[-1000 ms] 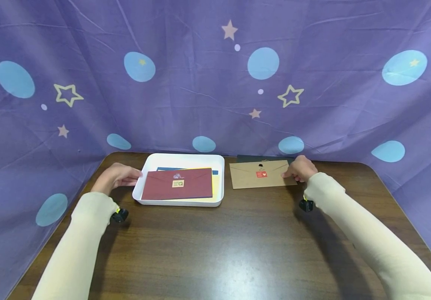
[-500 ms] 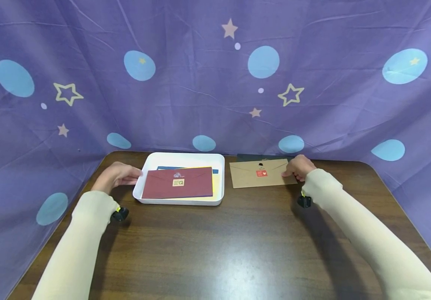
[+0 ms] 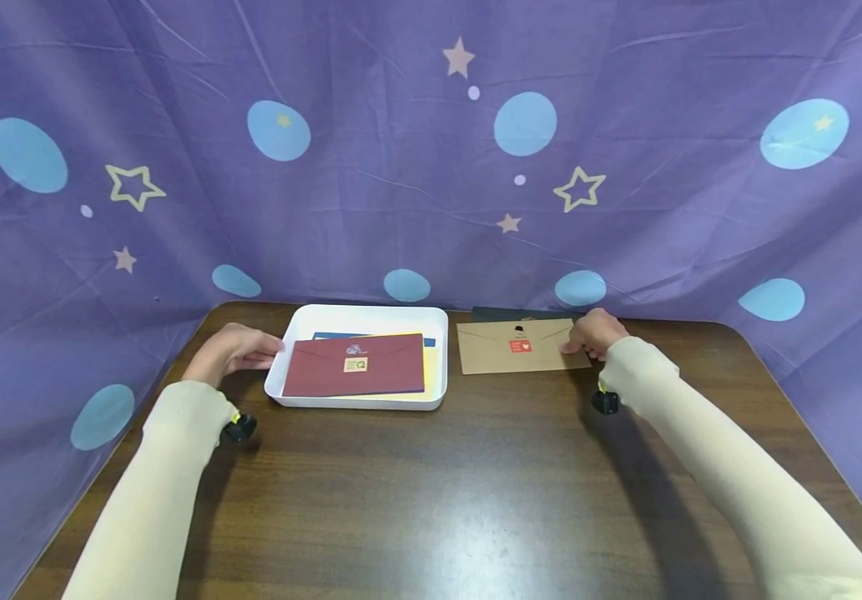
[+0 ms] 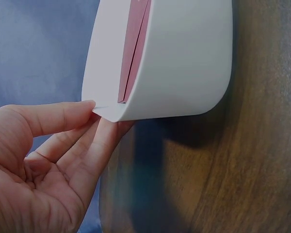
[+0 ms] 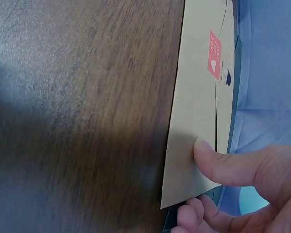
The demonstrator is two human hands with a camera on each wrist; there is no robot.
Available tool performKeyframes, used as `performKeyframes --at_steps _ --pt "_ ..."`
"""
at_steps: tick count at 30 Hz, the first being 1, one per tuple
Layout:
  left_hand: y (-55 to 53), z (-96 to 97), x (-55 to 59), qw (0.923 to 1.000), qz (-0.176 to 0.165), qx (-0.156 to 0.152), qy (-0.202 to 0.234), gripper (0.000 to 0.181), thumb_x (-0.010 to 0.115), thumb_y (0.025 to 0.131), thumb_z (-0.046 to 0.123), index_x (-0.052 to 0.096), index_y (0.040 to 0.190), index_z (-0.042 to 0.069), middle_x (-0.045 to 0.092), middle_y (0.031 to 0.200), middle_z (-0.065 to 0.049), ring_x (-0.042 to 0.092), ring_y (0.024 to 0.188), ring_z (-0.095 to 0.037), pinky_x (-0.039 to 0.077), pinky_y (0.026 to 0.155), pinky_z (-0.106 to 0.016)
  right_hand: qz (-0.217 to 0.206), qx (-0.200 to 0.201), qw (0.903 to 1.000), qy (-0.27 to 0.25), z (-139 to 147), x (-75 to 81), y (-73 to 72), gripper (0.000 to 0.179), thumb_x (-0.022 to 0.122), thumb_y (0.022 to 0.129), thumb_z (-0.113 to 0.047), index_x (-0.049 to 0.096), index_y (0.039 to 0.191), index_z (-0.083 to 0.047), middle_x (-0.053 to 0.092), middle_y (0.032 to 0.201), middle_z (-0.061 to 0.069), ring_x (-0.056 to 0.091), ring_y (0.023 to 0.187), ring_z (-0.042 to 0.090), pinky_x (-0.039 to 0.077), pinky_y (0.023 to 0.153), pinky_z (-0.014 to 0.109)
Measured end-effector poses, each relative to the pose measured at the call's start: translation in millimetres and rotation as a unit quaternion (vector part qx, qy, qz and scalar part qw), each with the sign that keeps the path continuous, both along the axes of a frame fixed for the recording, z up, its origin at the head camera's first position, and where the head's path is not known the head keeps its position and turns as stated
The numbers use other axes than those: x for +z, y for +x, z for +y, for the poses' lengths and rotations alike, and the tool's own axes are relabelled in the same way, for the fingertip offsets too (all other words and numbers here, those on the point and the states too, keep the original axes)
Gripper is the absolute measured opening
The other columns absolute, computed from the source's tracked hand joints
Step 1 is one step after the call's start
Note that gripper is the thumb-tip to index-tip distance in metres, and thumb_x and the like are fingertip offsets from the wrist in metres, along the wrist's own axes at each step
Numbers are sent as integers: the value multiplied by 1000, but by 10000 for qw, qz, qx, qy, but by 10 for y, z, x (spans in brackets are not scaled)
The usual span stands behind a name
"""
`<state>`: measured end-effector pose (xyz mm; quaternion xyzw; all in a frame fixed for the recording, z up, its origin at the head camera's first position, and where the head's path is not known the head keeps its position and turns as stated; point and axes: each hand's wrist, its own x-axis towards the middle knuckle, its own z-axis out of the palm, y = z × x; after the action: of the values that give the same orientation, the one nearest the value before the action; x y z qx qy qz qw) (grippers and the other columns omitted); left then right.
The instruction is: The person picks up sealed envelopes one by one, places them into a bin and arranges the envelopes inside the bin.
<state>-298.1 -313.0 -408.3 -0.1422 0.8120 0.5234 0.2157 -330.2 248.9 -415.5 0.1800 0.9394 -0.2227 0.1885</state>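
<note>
My left hand (image 3: 234,352) pinches the left end of a white tray (image 3: 442,379). In the left wrist view the thumb lies at the tray's rim (image 4: 117,115), with other fingers beneath it. A dark red envelope (image 3: 318,372) with a small sticker is on top of the stack in the tray. My right hand (image 3: 598,333) holds the right end of a kraft-brown envelope (image 3: 491,354) bearing a red heart sticker. Its thumb presses the top face, while the other fingers curl at the end edge. A dark green envelope (image 3: 487,315) lies partly hidden under the brown one.
Under the red envelope, yellow (image 3: 431,383) and blue (image 3: 431,342) envelopes show at their edges. The wooden table (image 3: 416,483) meets a purple patterned curtain (image 3: 431,167) along its back edge. Tray and brown envelope lie side by side with a narrow gap.
</note>
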Motion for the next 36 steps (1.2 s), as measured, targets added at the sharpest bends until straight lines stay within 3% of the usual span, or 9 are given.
performKeyframes --at_steps 7,15,23,29,36 --pt "-3 -3 -7 10000 -12 -5 7 14 64 96 4 65 106 -6 68 72 6 66 68 -3 63 70 -18 -50 -107 9999 1 -13 6 6 38 82 86 -30 53 79 -7 52 71 5 51 63 15 52 58 26" --pt "2 -9 -6 10000 13 -28 34 21 63 97 4 64 112 -10 69 72 6 67 69 -3 63 70 -18 30 -262 9989 -400 -4 6 45 38 82 87 -27 54 94 -1 53 84 10 55 73 19 60 69 31" --pt "8 -4 -4 10000 44 -24 54 20 63 96 4 65 111 -9 69 73 6 67 69 -3 63 70 -18 246 -107 9950 -962 153 -51 38 35 86 83 -20 59 91 1 60 75 9 62 68 19 64 69 33" --pt "4 -7 -6 10000 35 -18 31 22 63 96 4 65 113 -10 70 73 6 67 69 -3 63 71 -18 -151 7 9875 -1567 314 -68 11 30 83 86 -19 58 88 -2 59 71 1 61 67 14 63 70 30" --pt "-14 -18 -23 10000 5 -14 39 17 63 97 4 66 109 -8 69 72 6 67 68 -3 63 70 -18 -661 461 9697 -2306 462 -57 24 25 71 97 -20 55 109 -5 59 84 -3 58 82 12 58 81 27"
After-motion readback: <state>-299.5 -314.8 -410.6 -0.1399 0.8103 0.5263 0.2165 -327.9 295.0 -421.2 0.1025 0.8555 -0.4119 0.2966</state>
